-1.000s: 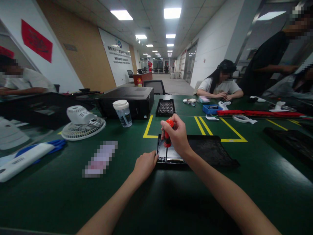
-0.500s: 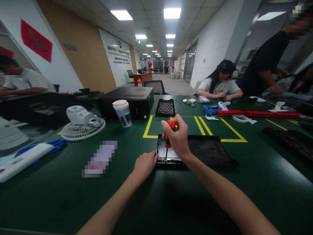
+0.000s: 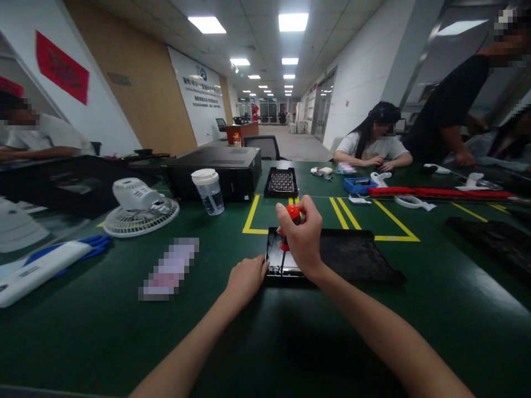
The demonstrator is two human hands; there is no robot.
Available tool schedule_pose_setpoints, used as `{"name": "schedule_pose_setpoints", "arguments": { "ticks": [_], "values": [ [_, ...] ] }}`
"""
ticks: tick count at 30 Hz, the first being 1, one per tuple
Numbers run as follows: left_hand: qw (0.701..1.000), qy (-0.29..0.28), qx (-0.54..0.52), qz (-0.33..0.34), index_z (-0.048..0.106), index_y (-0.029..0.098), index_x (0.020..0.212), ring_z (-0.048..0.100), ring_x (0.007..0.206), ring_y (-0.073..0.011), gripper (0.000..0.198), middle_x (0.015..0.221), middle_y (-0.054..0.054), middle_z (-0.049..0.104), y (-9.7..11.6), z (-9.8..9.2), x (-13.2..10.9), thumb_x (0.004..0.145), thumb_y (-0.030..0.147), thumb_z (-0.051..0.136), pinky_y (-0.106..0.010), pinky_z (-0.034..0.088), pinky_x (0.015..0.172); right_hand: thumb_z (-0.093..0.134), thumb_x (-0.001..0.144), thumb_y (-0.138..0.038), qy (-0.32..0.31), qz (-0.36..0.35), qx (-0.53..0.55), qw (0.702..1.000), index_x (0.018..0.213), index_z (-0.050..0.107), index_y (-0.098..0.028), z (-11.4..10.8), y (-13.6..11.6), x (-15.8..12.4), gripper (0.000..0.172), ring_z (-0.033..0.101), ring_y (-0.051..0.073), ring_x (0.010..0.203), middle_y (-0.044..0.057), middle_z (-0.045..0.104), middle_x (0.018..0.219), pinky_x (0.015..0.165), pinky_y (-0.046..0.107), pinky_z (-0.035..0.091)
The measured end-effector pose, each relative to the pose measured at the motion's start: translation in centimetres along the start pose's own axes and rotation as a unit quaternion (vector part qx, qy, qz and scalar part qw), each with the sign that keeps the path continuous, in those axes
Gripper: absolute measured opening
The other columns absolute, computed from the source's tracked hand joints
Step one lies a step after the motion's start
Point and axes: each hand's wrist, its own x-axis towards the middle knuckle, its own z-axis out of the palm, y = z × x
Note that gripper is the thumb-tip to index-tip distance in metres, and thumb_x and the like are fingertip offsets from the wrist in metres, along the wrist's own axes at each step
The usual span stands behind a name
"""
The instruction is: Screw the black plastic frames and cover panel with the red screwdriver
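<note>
A black panel (image 3: 352,255) with raised edges lies flat on the green table in front of me. My right hand (image 3: 305,235) is wrapped round the red-and-black handle of a screwdriver (image 3: 284,246). Its shaft points down to the left part of the panel, close to the near edge; the tip is too small to make out clearly. At the panel's left edge, my left hand (image 3: 248,278) grips the rim, with the thumb on top and the other fingers partly hidden.
Left on the table (image 3: 232,354) are a white fan (image 3: 139,207), a lidded cup (image 3: 208,192) and a phone-like blurred object (image 3: 171,269). Behind the panel stand a black tray (image 3: 281,182) of small round pieces and a blue box (image 3: 359,184). Other people sit and stand around the table.
My right hand and the screwdriver handle have shifted slightly to the right, leaning the handle a little more. My left hand has stayed on the panel's edge.
</note>
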Motion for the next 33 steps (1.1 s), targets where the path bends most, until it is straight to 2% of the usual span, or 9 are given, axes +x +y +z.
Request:
{"name": "schedule_pose_setpoints", "arguments": {
  "ticks": [13,24,27,33],
  "values": [
    [1.0,-0.003,-0.004,-0.007,0.057,0.022,0.101,0.063,0.085,-0.0206,0.037,0.091,-0.008,0.066,0.0,0.0,-0.1,0.089,0.042,0.029,-0.029,0.045,0.071,0.057,0.077,-0.037,0.012,-0.021,-0.02,1.0,0.065,0.032,-0.021,-0.1,-0.5,-0.4,0.032,0.04,0.006,0.044,-0.007,0.035,0.056,0.04,0.018,0.035],
    [1.0,0.01,0.002,0.006,0.057,0.023,0.104,0.063,0.083,-0.0211,0.038,0.09,-0.008,0.067,-0.1,0.2,0.0,0.089,0.042,0.028,-0.03,0.046,0.069,0.054,0.079,-0.039,-0.011,0.005,0.003,1.0,0.069,0.032,-0.021,-0.2,0.2,0.0,0.03,0.041,0.005,0.04,-0.008,0.035,0.053,0.037,0.016,0.031],
    [1.0,0.008,0.003,0.005,0.057,0.023,0.104,0.063,0.082,-0.0223,0.038,0.09,-0.008,0.067,-0.1,0.2,0.0,0.089,0.042,0.028,-0.031,0.046,0.068,0.052,0.08,-0.037,-0.039,0.011,0.033,0.999,0.07,0.035,-0.021,-0.3,0.4,0.3,0.026,0.042,0.005,0.039,-0.008,0.036,0.052,0.036,0.016,0.032],
    [1.0,0.005,0.004,0.001,0.057,0.023,0.102,0.063,0.081,-0.0203,0.037,0.09,-0.008,0.067,-0.1,0.1,0.0,0.089,0.043,0.029,-0.028,0.046,0.067,0.05,0.081,-0.033,-0.14,0.008,0.08,0.987,0.076,0.051,-0.019,-0.5,0.6,1.0,0.016,0.046,0.006,0.038,-0.007,0.042,0.05,0.037,0.016,0.037]
  ]
}}
